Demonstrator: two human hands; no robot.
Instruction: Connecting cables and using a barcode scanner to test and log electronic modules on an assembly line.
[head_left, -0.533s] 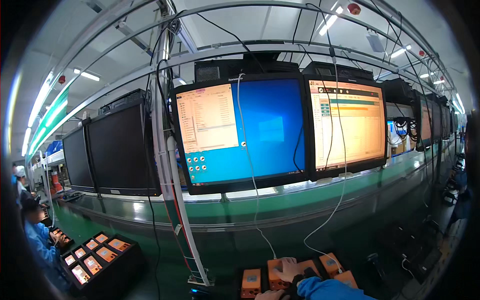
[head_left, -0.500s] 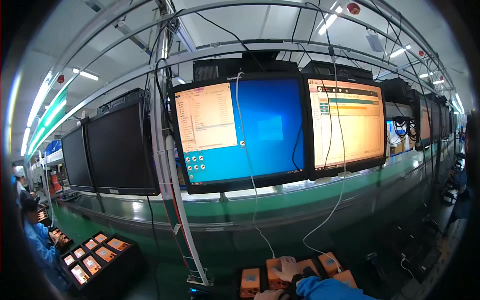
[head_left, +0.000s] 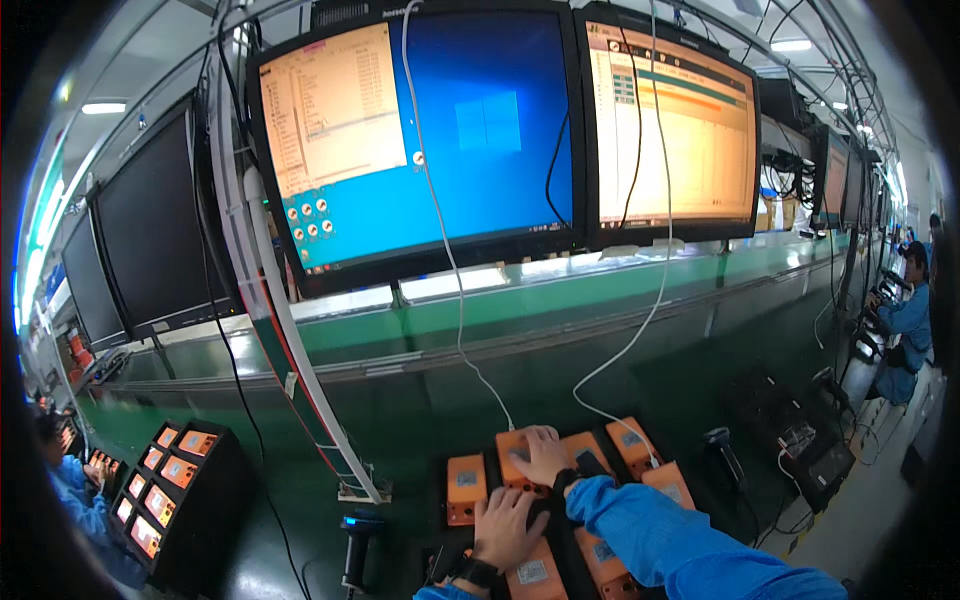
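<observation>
Several orange box-shaped devices with grey labels stand in a dark tray below me. My right hand (head_left: pixel 541 456) lies with fingers spread over one orange device (head_left: pixel 508 443), whose top end takes a white cable (head_left: pixel 497 396). Just below and left of it, my left hand (head_left: pixel 507 530) rests with fingers apart, over the upper end of another orange device (head_left: pixel 533 572). To its left is an uncovered orange device (head_left: pixel 465 486). A second white cable (head_left: pixel 612 411) runs to an orange device (head_left: pixel 668 484) on the right. My palms hide parts of the devices.
Two lit monitors (head_left: pixel 480 200) hang above the green bench (head_left: pixel 400 440). A handheld scanner (head_left: pixel 358 550) stands left of the tray, another scanner (head_left: pixel 724 455) right. A metal post (head_left: pixel 310 370) rises at left, beside a black tray (head_left: pixel 205 490) of orange devices. Co-workers sit at both sides.
The view has tilted downward, so the tray and my forearms show more. My left hand has come up from the lower edge onto the devices; my right hand stays on the cabled one.
</observation>
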